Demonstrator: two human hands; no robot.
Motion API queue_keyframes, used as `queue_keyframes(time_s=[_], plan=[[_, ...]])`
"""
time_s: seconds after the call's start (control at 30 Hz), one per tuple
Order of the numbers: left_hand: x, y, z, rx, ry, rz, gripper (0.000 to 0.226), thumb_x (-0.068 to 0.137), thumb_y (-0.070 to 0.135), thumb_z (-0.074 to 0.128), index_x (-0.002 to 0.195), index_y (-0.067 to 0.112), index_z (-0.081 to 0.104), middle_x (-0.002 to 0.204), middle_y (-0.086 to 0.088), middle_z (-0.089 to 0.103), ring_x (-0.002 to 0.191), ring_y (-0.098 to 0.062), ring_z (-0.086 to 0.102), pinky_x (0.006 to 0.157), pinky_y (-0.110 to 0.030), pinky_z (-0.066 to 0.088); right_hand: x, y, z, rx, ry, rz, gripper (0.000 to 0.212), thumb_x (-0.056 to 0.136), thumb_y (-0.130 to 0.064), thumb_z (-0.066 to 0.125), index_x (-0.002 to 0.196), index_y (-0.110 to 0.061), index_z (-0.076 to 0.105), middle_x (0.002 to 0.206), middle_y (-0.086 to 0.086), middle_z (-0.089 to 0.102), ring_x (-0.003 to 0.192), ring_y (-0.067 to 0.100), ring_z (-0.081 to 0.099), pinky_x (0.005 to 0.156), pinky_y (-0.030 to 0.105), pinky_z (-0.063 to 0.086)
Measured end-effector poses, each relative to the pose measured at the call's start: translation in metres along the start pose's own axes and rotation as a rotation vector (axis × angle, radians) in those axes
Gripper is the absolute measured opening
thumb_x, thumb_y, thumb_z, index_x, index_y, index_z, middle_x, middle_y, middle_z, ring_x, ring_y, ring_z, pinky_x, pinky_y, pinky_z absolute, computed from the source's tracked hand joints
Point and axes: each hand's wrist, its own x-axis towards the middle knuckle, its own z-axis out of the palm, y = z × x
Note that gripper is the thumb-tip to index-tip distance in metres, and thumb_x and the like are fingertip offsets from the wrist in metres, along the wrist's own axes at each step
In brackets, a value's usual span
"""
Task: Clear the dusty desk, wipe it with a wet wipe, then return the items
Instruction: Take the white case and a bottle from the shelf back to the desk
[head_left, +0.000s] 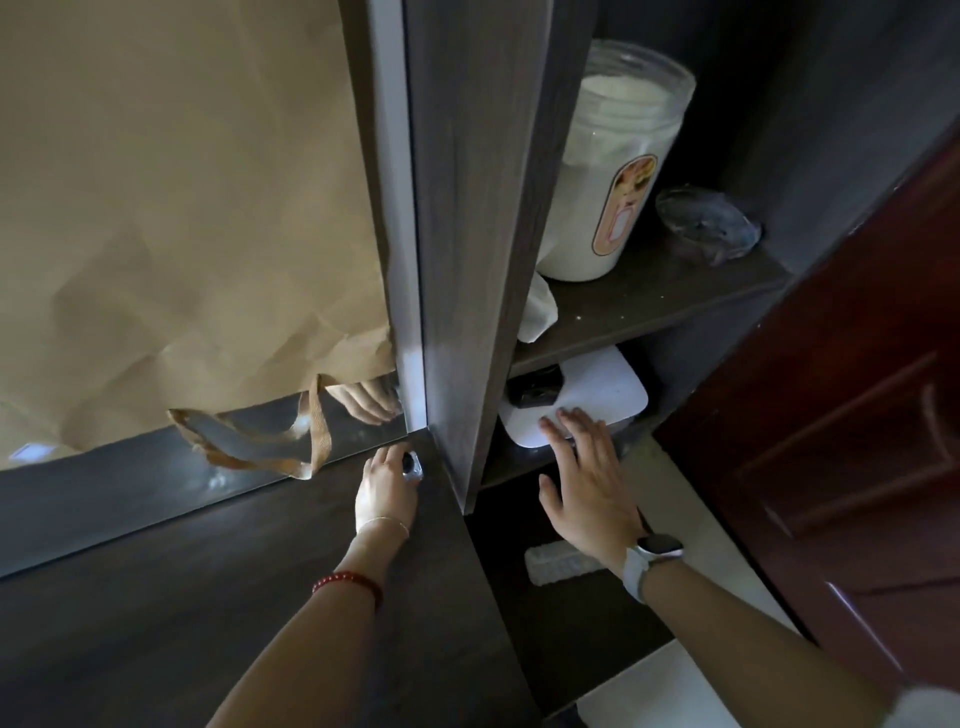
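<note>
The dark wood desk (218, 571) runs across the lower left, up to a mirror partly covered by brown paper (182, 208). My left hand (387, 488) rests at the desk's back right corner, fingers closed around a small clear and dark object (414, 465) standing on the desktop. My right hand (587, 467) hovers flat with fingers spread, right of the upright panel (467, 260), fingertips at the front edge of a white flat box (597, 395) on the lower side shelf. The mirror reflects the fingers of the left hand.
The upper side shelf (649, 296) carries a tall clear jar of white powder (608, 166), a glass ashtray (709, 226) and a white cloth (537, 312). A white remote-like object (561, 561) lies lower down. A red-brown door (857, 415) stands at right. A paper-bag handle (311, 441) hangs over the mirror.
</note>
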Motion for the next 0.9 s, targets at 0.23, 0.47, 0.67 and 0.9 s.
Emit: queue_keyframes(time_s=[0.23,0.47,0.67,0.9], plan=[[-0.006,-0.001,0.006,-0.025,0.059,0.032,0.054,0.076,-0.003,0.061,0.128,0.005,0.046,0.129,-0.017,0.043,0.119,-0.035,0.041,0.087,-0.047,0.047,0.000,0.002,-0.004,0.016,0.018,-0.025,0.061,0.077,-0.022,0.062,0.132,-0.008,0.041,0.135,0.017,0.044,0.130,0.027,0.027,0.107,0.050,0.026],[-0.085,0.031,-0.007,-0.256,0.492,0.264,0.037,0.076,-0.003,0.063,0.111,0.006,0.055,0.112,-0.013,0.053,0.107,-0.022,0.049,0.095,-0.027,0.042,-0.003,0.006,-0.008,0.076,0.033,-0.055,0.058,0.077,-0.021,0.054,0.132,-0.007,0.044,0.134,0.016,0.046,0.128,0.028,0.030,0.107,0.050,0.029],[-0.118,0.072,-0.020,-0.292,0.387,0.460,0.021,0.085,0.020,0.045,0.105,0.019,0.051,0.102,0.003,0.053,0.094,-0.012,0.054,0.081,-0.022,0.047,-0.002,0.022,-0.017,0.376,0.069,-0.067,0.043,0.079,0.003,0.060,0.121,-0.003,0.053,0.128,0.013,0.051,0.125,0.020,0.037,0.103,0.046,0.039],[-0.108,0.150,0.005,-0.164,0.240,0.493,0.045,0.081,0.019,0.050,0.124,0.014,0.039,0.126,-0.011,0.048,0.117,-0.020,0.042,0.102,-0.026,0.037,-0.002,0.054,-0.029,0.250,0.116,-0.022,0.048,0.080,0.000,0.057,0.127,-0.003,0.049,0.130,0.018,0.050,0.127,0.030,0.038,0.106,0.054,0.031]])
